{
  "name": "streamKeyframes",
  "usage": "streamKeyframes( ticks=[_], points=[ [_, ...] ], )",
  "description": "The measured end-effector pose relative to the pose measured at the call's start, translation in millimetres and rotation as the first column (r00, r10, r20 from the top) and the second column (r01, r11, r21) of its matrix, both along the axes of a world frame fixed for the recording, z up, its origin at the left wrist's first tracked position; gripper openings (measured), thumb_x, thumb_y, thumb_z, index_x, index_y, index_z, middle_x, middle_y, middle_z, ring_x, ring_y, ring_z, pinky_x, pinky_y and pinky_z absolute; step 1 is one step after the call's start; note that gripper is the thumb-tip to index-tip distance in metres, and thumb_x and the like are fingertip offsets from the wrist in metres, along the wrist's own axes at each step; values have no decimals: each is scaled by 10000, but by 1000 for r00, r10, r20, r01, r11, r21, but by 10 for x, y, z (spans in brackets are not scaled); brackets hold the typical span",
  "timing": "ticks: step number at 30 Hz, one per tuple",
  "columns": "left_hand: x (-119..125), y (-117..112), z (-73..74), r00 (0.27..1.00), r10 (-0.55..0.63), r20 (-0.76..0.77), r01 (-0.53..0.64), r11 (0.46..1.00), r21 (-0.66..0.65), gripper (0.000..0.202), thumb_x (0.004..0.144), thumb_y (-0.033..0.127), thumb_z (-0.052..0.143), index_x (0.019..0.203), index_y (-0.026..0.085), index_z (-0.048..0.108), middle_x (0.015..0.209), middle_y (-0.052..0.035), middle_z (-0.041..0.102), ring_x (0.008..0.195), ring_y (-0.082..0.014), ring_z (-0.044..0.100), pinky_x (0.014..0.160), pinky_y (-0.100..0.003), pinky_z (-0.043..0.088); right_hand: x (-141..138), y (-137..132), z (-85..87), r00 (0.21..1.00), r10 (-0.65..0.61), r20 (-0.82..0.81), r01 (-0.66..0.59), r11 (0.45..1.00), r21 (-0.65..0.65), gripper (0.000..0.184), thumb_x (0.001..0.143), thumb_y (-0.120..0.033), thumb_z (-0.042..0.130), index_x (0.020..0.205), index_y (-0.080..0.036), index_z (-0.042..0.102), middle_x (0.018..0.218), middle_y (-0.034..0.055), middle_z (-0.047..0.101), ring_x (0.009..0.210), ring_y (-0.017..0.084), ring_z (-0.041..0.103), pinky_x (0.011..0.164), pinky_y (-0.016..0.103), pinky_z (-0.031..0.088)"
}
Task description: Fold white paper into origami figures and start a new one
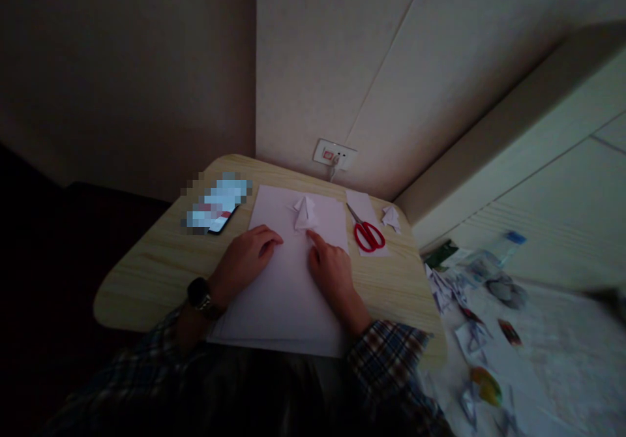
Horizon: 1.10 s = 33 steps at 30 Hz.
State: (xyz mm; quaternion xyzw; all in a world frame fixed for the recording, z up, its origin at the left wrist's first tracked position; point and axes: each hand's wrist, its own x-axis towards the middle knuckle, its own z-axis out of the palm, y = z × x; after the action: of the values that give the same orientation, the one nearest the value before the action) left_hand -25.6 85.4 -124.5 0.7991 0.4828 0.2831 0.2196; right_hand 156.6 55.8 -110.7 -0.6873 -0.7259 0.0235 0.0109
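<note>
A small white origami figure, frog-like in outline, sits on the stack of white paper. My right hand reaches its near end with the index finger stretched out, the fingertip at or touching the fold; the other fingers are curled with nothing visible in them. To the left, my left hand rests on the paper's edge, fingers loosely bent and thumb apart, holding nothing. Red-handled scissors lie to the right on a narrow paper strip. Beyond them is a second folded paper figure.
A lit phone, its screen blurred, lies at the table's left. The small wooden table meets a wall with a socket and a plugged-in cable. Right of it, a lower surface bears paper scraps, a plastic bottle and other items.
</note>
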Motion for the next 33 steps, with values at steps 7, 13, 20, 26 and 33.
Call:
streamKeyframes(
  ticks=[7, 13, 20, 26, 33],
  points=[
    [4, -1, 8, 1000, -5, 4, 5, 1000, -29, 257, 826, 119, 414, 905, 152, 656, 958, -70, 656, 901, -205, 614, 853, -346, 462, 11, 15, -52, 1000, 6, -2, -6, 1000, 24, 482, 916, -232, 348, 1398, -238, 356, 864, 63, 730, 743, 204, 676, 684, 285, 451],
    [1, -2, -3, 1000, -10, 14, 10, 1000, -22, 256, 831, 123, 414, 905, 146, 657, 956, -71, 651, 900, -205, 611, 853, -345, 458, -9, 35, -34, 999, -5, 33, 5, 1000, -7, 468, 923, -240, 342, 1390, -251, 378, 868, 73, 730, 758, 204, 681, 691, 284, 453],
    [-7, 2, -8, 1000, -11, 15, 11, 1000, -24, 254, 826, 121, 417, 912, 159, 653, 966, -67, 650, 910, -200, 609, 862, -340, 456, -23, 50, -23, 998, -5, 57, 6, 1000, -21, 492, 927, -242, 344, 1418, -239, 321, 870, 71, 729, 755, 192, 682, 686, 274, 454],
    [-1, 7, -22, 1000, -14, 6, 14, 1000, -14, 245, 834, 126, 421, 908, 164, 652, 959, -61, 649, 902, -195, 610, 854, -332, 456, -20, 49, -14, 999, -16, 40, 16, 1000, -7, 446, 926, -249, 350, 1370, -234, 393, 856, 69, 728, 763, 203, 685, 674, 277, 454],
    [1, 1, -14, 1000, -10, 7, 10, 1000, -17, 242, 833, 117, 427, 905, 156, 654, 955, -63, 649, 899, -195, 610, 851, -327, 455, -30, 58, -1, 998, -15, 58, 17, 999, -29, 493, 930, -254, 348, 1420, -227, 311, 873, 75, 728, 763, 195, 684, 689, 273, 461]
  ],
)
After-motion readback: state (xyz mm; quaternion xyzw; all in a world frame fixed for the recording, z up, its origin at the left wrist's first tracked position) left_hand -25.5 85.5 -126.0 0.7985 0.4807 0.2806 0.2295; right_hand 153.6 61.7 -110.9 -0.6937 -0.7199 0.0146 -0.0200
